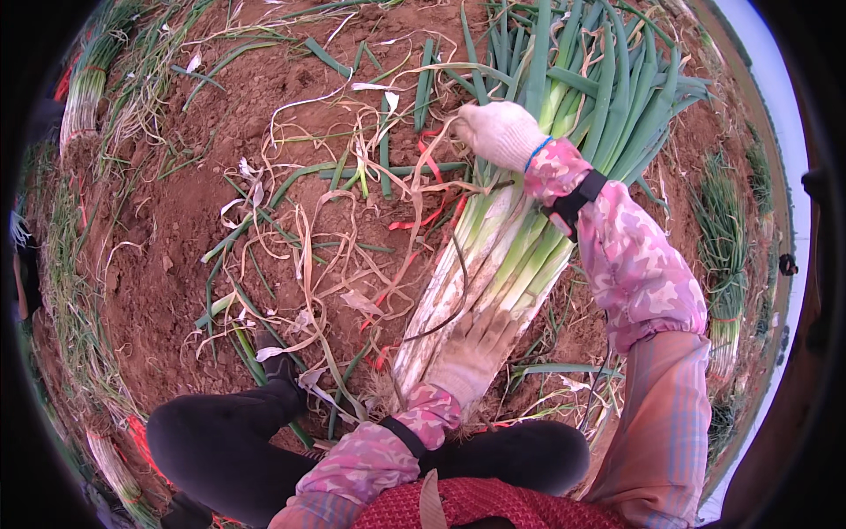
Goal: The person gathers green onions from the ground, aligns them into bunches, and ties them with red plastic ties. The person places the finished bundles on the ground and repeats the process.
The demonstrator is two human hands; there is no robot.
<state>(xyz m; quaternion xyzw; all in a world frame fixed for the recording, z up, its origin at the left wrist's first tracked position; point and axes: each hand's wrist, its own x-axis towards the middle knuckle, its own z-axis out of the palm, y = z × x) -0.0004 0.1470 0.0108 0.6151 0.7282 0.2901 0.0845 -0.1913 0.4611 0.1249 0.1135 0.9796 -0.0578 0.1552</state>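
Note:
A large bundle of green onions [449, 284] lies on the soil before me, its white stalks and roots towards me and its green leaves [615, 99] pointing away. My left hand [466, 357], in a soil-stained glove, rests flat on the lower stalks with its fingers extended. Across the upper part of the bundle reaches my right hand [499, 135], in a pale knitted glove. Its fingers are curled around what looks like a withered leaf [423, 165], which trails down to the left. A thin dark strand [462, 278] curves over the white stalks.
Dry leaf strips [307, 244] and cut green pieces litter the reddish soil [165, 264]. Red plastic ribbon [429, 215] lies beside the bundle. Tied onion bundles stand out at the far left [86, 99], lower left [112, 463] and right [724, 284]. My bent knees [211, 436] frame the near side.

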